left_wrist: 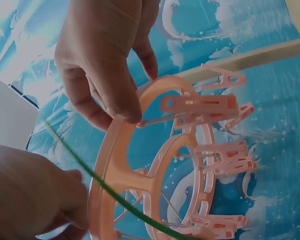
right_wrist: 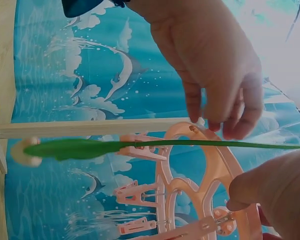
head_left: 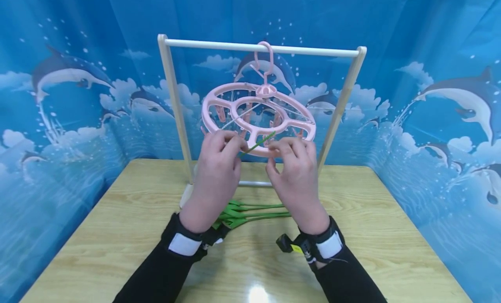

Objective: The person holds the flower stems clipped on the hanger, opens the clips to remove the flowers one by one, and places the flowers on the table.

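Observation:
A pink round clip hanger (head_left: 308,120) hangs by its hook, with several pink clips (right_wrist: 137,192) below it. My left hand (head_left: 219,161) has curled fingers at the near left rim, gripping it. My right hand (head_left: 295,164) pinches the near rim farther right, thumb and fingers around it; its thumb shows in the right wrist view. A long-stemmed flower (right_wrist: 85,149) hangs head down beside the rim, with a green leaf and a pale bloom. Its thin stem (left_wrist: 97,179) rises above the rim between both hands, close by my left fingertips.
The hanger's hook is over the white bar (head_left: 207,44) of a wooden rack (head_left: 340,107) on the table (head_left: 129,224). Several green stems and leaves (head_left: 232,214) lie under my hands. Blue dolphin-print curtains (head_left: 442,120) enclose the table at the back and sides.

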`<state>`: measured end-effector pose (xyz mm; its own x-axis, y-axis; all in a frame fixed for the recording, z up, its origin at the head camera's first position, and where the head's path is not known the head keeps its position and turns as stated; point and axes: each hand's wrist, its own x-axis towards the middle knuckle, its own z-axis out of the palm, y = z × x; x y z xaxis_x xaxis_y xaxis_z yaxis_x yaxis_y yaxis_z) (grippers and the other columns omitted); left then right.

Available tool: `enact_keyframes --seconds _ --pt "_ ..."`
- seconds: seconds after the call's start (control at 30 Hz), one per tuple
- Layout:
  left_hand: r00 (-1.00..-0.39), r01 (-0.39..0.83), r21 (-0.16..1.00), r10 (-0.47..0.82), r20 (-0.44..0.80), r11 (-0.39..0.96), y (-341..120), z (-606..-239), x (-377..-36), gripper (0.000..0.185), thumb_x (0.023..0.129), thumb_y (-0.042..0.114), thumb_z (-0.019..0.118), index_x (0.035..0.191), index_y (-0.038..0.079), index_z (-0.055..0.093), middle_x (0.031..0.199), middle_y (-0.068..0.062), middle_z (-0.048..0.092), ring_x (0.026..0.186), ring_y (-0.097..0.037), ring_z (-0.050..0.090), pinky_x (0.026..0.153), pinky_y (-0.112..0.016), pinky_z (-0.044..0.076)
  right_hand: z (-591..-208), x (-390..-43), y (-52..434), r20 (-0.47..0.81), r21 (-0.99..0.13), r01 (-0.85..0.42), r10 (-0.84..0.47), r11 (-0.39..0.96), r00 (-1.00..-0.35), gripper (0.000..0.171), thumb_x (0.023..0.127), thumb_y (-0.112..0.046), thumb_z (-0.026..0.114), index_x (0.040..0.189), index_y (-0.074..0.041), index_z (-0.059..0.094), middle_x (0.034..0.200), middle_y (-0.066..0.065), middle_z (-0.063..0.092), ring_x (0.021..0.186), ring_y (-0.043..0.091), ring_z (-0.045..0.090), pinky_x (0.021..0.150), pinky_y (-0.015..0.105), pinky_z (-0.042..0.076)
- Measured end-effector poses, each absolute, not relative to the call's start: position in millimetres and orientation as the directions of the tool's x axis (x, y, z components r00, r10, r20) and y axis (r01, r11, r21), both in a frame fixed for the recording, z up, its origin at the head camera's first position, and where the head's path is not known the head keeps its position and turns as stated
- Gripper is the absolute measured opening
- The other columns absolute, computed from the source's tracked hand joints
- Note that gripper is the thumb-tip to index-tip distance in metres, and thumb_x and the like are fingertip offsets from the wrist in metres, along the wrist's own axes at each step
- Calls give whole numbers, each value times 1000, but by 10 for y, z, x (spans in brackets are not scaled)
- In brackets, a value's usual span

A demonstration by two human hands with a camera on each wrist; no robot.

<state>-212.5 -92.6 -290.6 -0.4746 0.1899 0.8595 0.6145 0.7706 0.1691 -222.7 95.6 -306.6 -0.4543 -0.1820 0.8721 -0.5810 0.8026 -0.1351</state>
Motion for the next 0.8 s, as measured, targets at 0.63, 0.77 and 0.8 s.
enact_keyframes --seconds 0.63,0.77,0.8 --pt "-462 530 89 199 864 843 -922 -2942 -2191 17 97 4 82 113 9 80 120 -13 79 117 -35 65 107 -46 59 -3065 -2223 941 884 -105 -573 -187 813 -428 21 89 -4 84 109 -3 76 111 15 72 106 40 61 99 53 52" --pt "-440 545 52 233 867 837 -874 -2974 -2182 17 97 6 83 113 10 80 118 -12 79 116 -35 66 106 -47 59 -3087 -2219 903 892 -69 -573 -207 817 -403 21 89 -5 85 110 -4 78 105 14 71 101 40 63 91 54 54" --pt "-437 550 46 240 867 834 -863 -2984 -2182 17 97 6 83 113 10 80 118 -12 79 116 -35 66 106 -47 59 -3093 -2220 896 892 -65 -576 -212 815 -400 22 90 -5 85 110 -4 78 104 14 71 101 40 63 91 54 54"
